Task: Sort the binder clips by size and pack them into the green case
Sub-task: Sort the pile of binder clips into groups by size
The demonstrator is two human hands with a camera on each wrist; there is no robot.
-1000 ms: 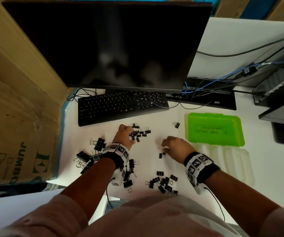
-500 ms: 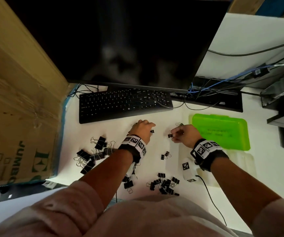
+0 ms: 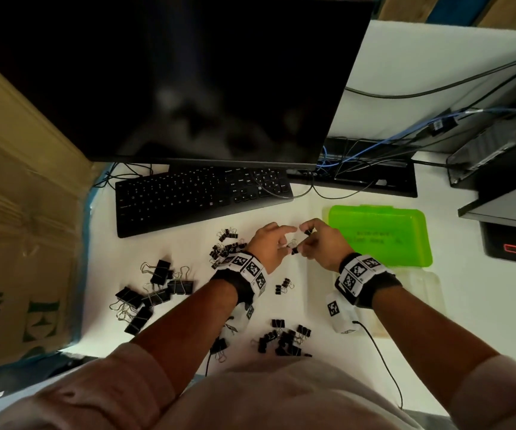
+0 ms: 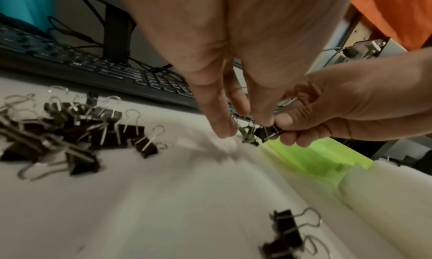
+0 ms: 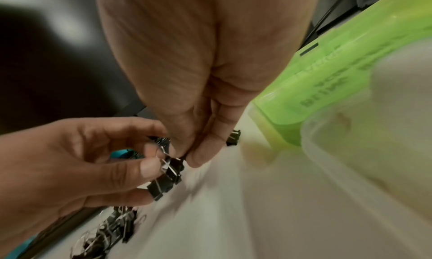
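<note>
An office workstation

A dark monitor [image 3: 169, 76] stands over a black keyboard [image 3: 200, 197] on a white counter [image 3: 467, 305], with tangled cables [image 3: 405, 141] and computer hardware [image 3: 498, 144] at the right, a cardboard box [image 3: 17, 228] at the left, and binder clips [image 3: 154, 290] scattered about.

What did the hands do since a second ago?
Both hands left the desk and met beside the green case. The right hand grabbed a small clip; the left hand now pinches its wire handle. The clip piles stayed put.
</note>
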